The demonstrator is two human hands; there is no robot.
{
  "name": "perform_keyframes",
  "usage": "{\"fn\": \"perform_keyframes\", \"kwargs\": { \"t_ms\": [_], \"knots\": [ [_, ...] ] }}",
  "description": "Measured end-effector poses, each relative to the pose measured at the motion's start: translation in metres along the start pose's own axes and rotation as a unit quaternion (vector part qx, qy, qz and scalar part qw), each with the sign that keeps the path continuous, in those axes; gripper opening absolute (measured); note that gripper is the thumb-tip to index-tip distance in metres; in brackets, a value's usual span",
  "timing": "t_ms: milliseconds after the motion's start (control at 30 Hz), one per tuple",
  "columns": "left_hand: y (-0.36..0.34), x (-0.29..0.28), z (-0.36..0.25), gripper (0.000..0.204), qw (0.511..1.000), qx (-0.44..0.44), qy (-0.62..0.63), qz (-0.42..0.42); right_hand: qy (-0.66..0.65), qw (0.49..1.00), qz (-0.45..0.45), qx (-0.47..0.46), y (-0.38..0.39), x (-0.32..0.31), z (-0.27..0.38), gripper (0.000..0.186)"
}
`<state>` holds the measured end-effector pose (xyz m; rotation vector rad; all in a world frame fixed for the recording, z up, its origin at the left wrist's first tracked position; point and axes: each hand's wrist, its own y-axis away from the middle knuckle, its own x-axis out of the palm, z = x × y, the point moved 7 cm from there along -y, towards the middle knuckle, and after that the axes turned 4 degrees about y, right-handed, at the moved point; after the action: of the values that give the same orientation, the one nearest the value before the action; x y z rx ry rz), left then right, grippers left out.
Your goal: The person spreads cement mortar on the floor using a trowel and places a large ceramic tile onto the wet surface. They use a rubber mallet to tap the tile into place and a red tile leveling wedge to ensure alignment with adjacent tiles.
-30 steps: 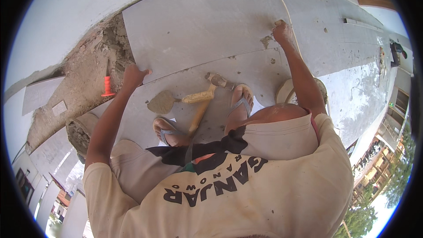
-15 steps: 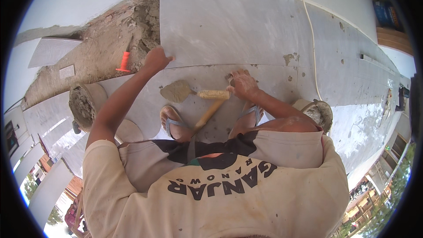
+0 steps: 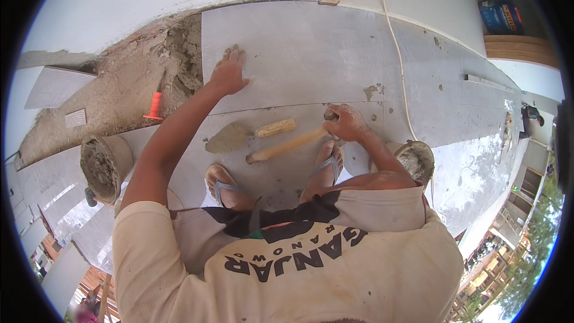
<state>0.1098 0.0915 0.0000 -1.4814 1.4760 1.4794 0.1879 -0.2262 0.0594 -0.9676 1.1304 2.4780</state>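
My left hand point(image 3: 229, 73) lies on a large grey floor tile point(image 3: 299, 48), fingers spread, near the tile's left edge. My right hand point(image 3: 348, 123) is closed around the head end of a hammer point(image 3: 287, 145). Its wooden handle points left over the floor above my feet, and the dark head is mostly hidden by my fingers. Just beyond the handle, a trowel point(image 3: 227, 138) with a mortar-smeared blade and a pale wooden grip lies on the nearer tiles. To the left, a chisel-like tool with an orange handle point(image 3: 155, 106) rests on the bare, rough ground.
A mortar-filled bucket point(image 3: 101, 167) stands at left, another bucket point(image 3: 417, 160) beside my right forearm. A white cable point(image 3: 397, 54) crosses the tiles. Rough mortar point(image 3: 184, 48) borders the large tile's left edge. Loose tile pieces point(image 3: 60, 87) lie far left; a blue can point(image 3: 501, 17) stands far right.
My left hand has gone from the large tile's near left corner to lying flat on its face. In my right hand the hammer has turned, its handle swinging from toward me to the left.
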Motion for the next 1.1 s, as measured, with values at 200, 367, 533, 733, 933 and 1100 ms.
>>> {"fn": "perform_keyframes", "kwargs": {
  "t_ms": [200,367,533,733,933,1100],
  "knots": [
    [-0.008,-0.001,-0.005,0.093,0.999,-0.014,-0.016,0.039,-0.153,0.988,-0.025,0.012,0.029,-0.076,-0.023,0.032],
    [-0.01,-0.001,-0.008,0.098,0.998,-0.021,-0.015,0.064,-0.441,0.895,-0.059,-0.013,0.037,-0.124,-0.018,0.03],
    [-0.014,-0.001,-0.005,0.1,0.999,-0.008,-0.012,0.042,-0.286,0.937,-0.2,-0.031,0.026,-0.19,0.002,0.034],
    [-0.013,0.001,-0.004,0.102,0.998,-0.027,0.005,0.052,0.04,0.939,-0.332,-0.086,-0.002,-0.254,0.096,0.047],
    [-0.016,0.001,-0.005,0.104,0.997,-0.034,0.009,0.064,0.219,0.906,-0.329,-0.152,-0.094,-0.247,0.152,0.053],
    [-0.018,0.006,-0.005,0.106,0.996,-0.033,0.026,0.074,0.292,0.899,-0.27,-0.183,-0.134,-0.255,0.194,0.041]
  ]
}}
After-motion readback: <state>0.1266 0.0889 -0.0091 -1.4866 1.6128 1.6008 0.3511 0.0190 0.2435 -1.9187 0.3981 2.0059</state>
